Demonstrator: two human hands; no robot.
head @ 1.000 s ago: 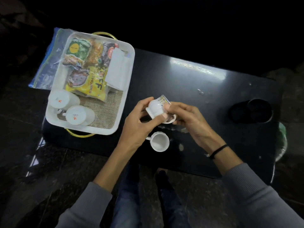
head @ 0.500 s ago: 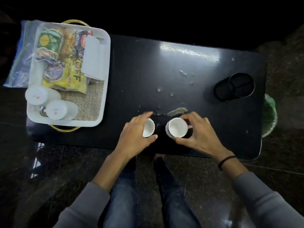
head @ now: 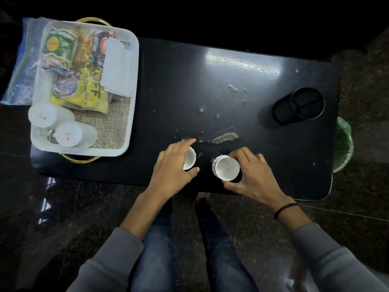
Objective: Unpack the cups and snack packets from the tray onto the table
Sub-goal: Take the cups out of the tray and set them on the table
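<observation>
Gripping the left cup [head: 190, 159] with the left hand [head: 174, 165], fingers [head: 185, 144] curled over its far side and thumb at its near side. Gripping the right cup [head: 226, 170] with the right hand [head: 252, 175], fingers [head: 240, 152] curled round its wall. Keeping both upright, close together, near the front edge of the tabletop [head: 231, 91]. Leaving two more cups [head: 68, 133], bases showing, in the near left corner of the tray [head: 135, 60] at the tabletop's left end, with snack packets [head: 84, 81] piled behind them.

Glossy black table [head: 231, 81]; white plastic tray [head: 134, 85], rough burlap liner [head: 113, 127]; glazed ceramic cups [head: 226, 169].
</observation>
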